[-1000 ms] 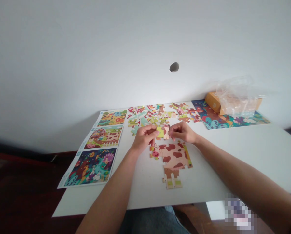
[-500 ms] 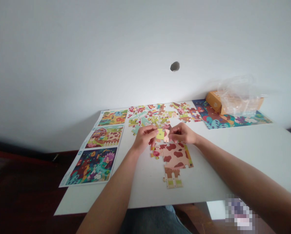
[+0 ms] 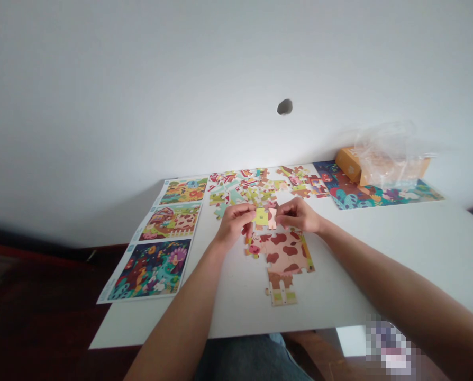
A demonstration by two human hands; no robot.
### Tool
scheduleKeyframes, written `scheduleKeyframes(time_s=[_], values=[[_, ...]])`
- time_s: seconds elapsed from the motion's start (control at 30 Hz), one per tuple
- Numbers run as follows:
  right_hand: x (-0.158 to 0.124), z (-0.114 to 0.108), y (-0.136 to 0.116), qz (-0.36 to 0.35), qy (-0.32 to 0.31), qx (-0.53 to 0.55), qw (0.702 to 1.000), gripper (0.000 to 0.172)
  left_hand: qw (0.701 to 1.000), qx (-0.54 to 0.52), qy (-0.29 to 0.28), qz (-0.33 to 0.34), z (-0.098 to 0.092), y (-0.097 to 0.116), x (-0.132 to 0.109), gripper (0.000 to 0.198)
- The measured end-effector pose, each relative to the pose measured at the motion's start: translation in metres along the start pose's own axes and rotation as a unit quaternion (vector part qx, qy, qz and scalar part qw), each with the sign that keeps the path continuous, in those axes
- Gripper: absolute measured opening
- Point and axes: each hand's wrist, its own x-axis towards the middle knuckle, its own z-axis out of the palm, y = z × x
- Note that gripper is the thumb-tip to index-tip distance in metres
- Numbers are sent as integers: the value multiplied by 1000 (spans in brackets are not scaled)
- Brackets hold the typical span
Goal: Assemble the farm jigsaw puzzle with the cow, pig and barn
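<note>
- Mid-frame, the left hand (image 3: 235,225) has fingers pinched on a green jigsaw piece (image 3: 261,217), the right hand (image 3: 300,216) on a cow-patterned piece (image 3: 272,218) beside it; whether they interlock, I cannot tell.
- A dipping wrist could knock the assembled cow section (image 3: 288,253) apart.
- Loose pieces (image 3: 246,185) crowd upper centre; bare surface (image 3: 363,238) gives room at right, its near edge at lower centre.

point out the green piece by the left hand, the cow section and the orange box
Green piece (image 3: 262,217): head view, middle of its green face.
Cow section (image 3: 287,252): head view, middle of the spotted body.
Orange box (image 3: 348,165): head view, the left end, outside the clear plastic.
</note>
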Motion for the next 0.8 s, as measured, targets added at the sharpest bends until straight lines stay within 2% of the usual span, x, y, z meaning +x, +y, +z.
scheduleKeyframes(time_s=[0.2, 0.8], values=[[1, -1, 3, -5, 12, -2, 1000, 28, 1000, 24, 19, 0, 2, 1, 0, 22], [0, 3, -3, 9, 9, -2, 1000, 36, 998, 59, -14, 14, -2, -8, 0, 23]])
